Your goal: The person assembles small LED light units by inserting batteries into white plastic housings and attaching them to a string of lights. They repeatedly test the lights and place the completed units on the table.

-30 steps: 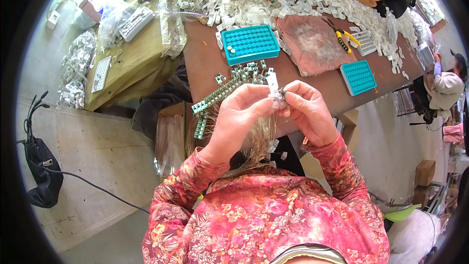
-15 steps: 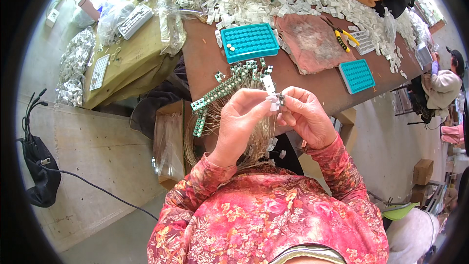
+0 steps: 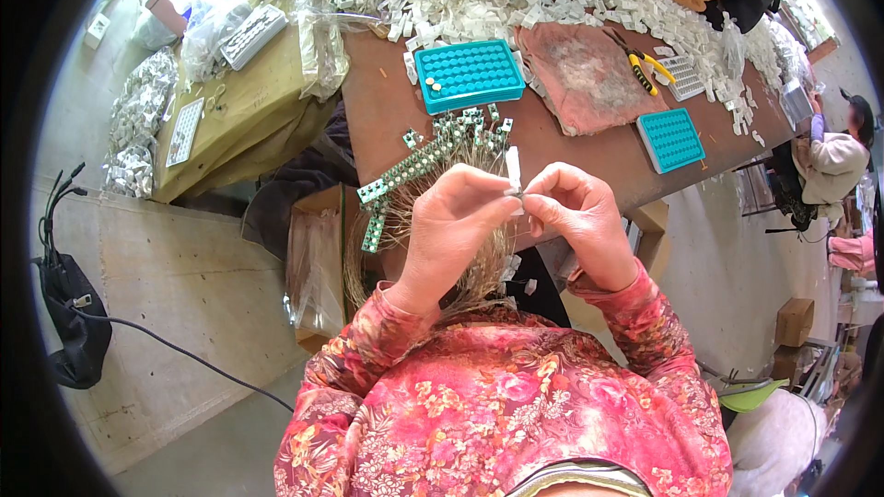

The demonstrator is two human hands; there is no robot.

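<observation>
The small white plastic piece [image 3: 513,168] at frame centre looks smooth and matt. Above it, the turquoise moulded plastic tray [image 3: 468,75] has a slight sheen (its pockets catch the light). The brown wooden tabletop [image 3: 589,152] is dull; clear plastic bags [image 3: 318,55] glisten at upper left.

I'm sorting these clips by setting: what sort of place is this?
Probably a small hand-assembly workshop. A brown workbench holds heaps of small white plastic parts, teal sorting trays and yellow-handled pliers. Both hands hold a small white part.
</observation>
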